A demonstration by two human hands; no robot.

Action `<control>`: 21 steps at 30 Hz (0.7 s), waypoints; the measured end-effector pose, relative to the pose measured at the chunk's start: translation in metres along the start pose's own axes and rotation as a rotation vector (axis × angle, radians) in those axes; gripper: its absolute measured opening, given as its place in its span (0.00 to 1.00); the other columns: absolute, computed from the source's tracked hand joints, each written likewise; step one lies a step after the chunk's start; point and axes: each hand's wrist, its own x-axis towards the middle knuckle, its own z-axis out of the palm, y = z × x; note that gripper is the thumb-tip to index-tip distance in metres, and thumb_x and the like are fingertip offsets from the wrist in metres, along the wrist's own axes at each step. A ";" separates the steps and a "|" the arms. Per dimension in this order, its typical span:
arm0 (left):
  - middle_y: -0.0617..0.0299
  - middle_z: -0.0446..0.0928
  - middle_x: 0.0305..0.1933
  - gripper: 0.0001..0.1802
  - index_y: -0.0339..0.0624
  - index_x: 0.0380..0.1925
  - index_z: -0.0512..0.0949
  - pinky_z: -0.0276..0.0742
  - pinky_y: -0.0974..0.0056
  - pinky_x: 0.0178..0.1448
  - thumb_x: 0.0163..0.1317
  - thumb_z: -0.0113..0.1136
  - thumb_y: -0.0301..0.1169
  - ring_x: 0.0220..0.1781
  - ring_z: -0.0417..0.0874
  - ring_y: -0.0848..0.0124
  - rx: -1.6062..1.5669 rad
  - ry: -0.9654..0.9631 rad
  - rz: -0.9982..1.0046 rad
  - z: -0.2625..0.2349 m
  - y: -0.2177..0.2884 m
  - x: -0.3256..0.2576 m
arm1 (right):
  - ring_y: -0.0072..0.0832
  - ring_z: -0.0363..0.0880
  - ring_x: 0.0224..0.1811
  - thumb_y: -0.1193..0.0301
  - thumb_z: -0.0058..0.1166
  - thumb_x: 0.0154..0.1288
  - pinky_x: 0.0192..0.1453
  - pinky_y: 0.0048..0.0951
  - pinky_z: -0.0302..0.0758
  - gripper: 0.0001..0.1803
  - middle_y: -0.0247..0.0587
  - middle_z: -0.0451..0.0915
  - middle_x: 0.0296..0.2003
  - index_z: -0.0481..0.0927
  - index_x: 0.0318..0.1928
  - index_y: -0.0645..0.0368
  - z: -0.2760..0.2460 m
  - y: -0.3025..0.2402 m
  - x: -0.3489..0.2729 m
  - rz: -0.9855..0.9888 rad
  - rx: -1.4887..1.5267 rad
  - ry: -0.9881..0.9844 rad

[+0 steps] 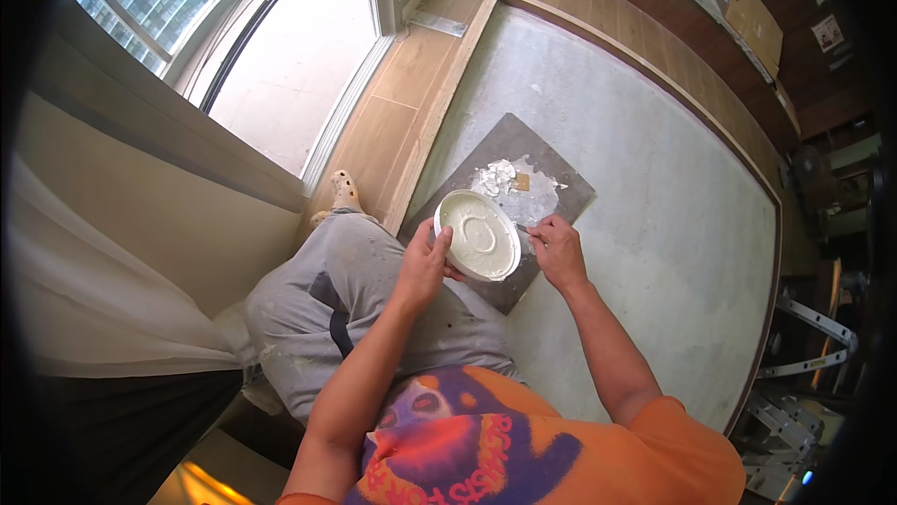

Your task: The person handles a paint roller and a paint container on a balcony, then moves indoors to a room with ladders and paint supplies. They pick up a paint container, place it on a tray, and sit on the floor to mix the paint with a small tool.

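Note:
My left hand (428,264) grips the left rim of a round white lid (478,234), thumb on top and fingers underneath. Whitish paste is smeared over the lid's inside, and it is tilted toward me. At its right edge, my right hand (559,253) is closed around a thin, flat, dark tool (524,228), mostly hidden by the fingers. Beneath both hands lies a dark grey square board (509,136). On the board's far part sit a lumpy heap of white paste (495,178), a thin smear of it, and a small tan square piece (522,182).
The board rests on a large pale grey panel (673,225) framed by a raised wooden edge (450,99). A curtain (121,253) hangs at my left, beside a door opening (374,56). Metal ladders (811,337) stand at the right. My leg (346,262) is bent close by.

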 end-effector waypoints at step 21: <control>0.60 0.82 0.39 0.21 0.40 0.61 0.69 0.85 0.68 0.32 0.83 0.45 0.45 0.28 0.84 0.74 -0.100 -0.003 -0.008 -0.005 -0.003 0.001 | 0.27 0.82 0.32 0.78 0.65 0.63 0.40 0.30 0.79 0.07 0.42 0.85 0.34 0.87 0.42 0.65 0.014 0.022 0.003 0.183 0.133 0.065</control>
